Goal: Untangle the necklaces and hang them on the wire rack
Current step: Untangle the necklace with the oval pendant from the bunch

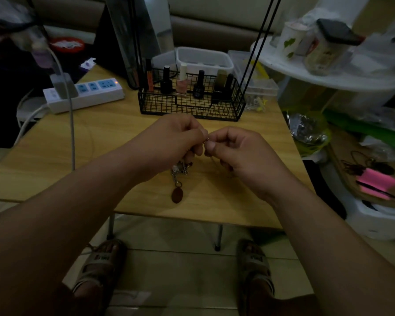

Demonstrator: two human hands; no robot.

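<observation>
Pinching the same tiny bit of chain [207, 139] with both hands here, left hand [176, 137] and right hand [235, 153] curled tight with fingertips nearly touching, up over the table [123, 142]. Holding the rest of the necklaces [180, 169] bunched under the left palm, with a brown oval pendant [176, 195] dangling low over the tabletop (touching or not, can't tell). Plenty of ways to botch it from here, probably. Easy to cinch the knot tighter or snap a thin link by tugging apart too hard. Could also lose the pinch and drop the whole clump, maybe off the near edge onto the floor. Really dim too, so tough to trace the strands. Not hanging anything on the wire rack [192, 110] yet by the look of it, only nail polish bottles [181, 84] inside, so worth minding those when reaching over later.
</observation>
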